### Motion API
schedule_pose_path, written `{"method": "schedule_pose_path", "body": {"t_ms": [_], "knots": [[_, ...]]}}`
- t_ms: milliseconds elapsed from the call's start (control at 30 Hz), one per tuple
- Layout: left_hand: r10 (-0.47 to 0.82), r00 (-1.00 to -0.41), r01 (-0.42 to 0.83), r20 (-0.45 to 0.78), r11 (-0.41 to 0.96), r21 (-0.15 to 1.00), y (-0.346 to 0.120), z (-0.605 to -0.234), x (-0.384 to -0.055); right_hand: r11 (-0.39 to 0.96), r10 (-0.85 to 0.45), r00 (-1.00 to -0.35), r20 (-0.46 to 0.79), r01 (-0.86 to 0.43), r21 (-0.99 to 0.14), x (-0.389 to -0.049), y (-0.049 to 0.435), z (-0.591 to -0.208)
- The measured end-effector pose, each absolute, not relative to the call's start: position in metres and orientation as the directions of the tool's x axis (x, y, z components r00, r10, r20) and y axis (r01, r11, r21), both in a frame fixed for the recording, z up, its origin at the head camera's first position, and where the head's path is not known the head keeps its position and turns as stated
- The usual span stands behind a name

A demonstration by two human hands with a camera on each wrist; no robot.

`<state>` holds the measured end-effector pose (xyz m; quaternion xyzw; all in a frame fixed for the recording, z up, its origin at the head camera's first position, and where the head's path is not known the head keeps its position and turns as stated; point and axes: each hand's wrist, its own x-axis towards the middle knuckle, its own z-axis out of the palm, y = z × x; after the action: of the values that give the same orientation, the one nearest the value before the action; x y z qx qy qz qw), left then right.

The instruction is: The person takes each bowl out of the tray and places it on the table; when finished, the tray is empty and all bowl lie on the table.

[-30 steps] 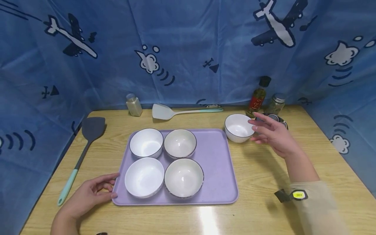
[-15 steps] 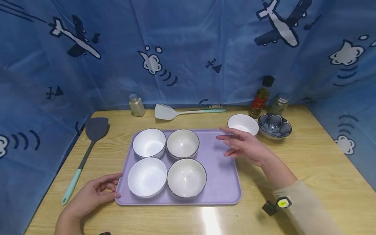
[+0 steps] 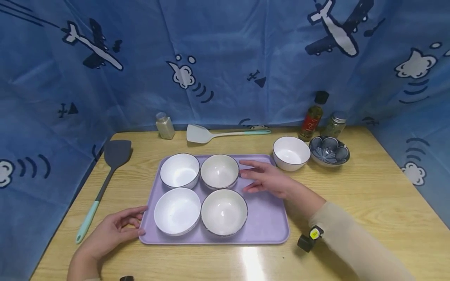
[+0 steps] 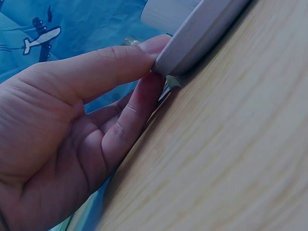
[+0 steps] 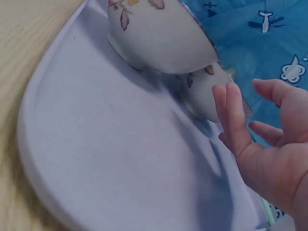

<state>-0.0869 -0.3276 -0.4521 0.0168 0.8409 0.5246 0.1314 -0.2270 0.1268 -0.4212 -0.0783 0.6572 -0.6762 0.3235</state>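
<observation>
A purple tray (image 3: 261,210) lies on the wooden table and carries several white bowls in two rows. My left hand (image 3: 121,226) is at the tray's near left corner. In the left wrist view its thumb (image 4: 120,60) and a finger pinch the tray rim (image 4: 202,33). My right hand (image 3: 260,177) hovers open over the tray's right part. Its straight fingers reach toward the back right bowl (image 3: 219,171), and whether they touch it is unclear. The right wrist view shows the fingers (image 5: 228,110) close beside a bowl (image 5: 204,96), with another bowl (image 5: 154,38) nearer the camera.
A white bowl (image 3: 291,153) and a blue patterned bowl (image 3: 328,150) stand off the tray at back right, with a sauce bottle (image 3: 311,123) and a jar (image 3: 334,124) behind. A shaker (image 3: 165,125), white spatula (image 3: 211,134) and grey spatula (image 3: 105,175) lie around. Blue curtains enclose the table.
My right hand has moved left, from the loose white bowl beside the tray to over the tray next to the back right bowl. The left hand has stayed at the corner.
</observation>
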Motion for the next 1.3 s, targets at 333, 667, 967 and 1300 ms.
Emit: {"method": "schedule_pose_path", "body": {"t_ms": [333,667,967,1300], "knots": [[0.158,-0.962,-0.129,-0.221,0.449,0.884,-0.328,-0.453,-0.087,0.083,-0.621,-0.717,-0.317,0.342,-0.936,-0.237,0.109,-0.427],[0.167,-0.967,-0.098,-0.19,0.443,0.891,-0.331,-0.454,-0.088,0.014,-0.614,-0.744,-0.265,0.325,-0.946,-0.24,0.096,-0.431],[0.179,-0.966,-0.091,-0.185,0.432,0.897,-0.329,-0.455,-0.086,-0.02,-0.578,-0.77,-0.27,0.344,-0.939,-0.235,0.101,-0.429],[0.159,-0.963,-0.126,-0.218,0.45,0.884,-0.329,-0.453,-0.088,-0.062,-0.55,-0.801,-0.235,0.32,-0.945,-0.234,0.127,-0.416]]}}
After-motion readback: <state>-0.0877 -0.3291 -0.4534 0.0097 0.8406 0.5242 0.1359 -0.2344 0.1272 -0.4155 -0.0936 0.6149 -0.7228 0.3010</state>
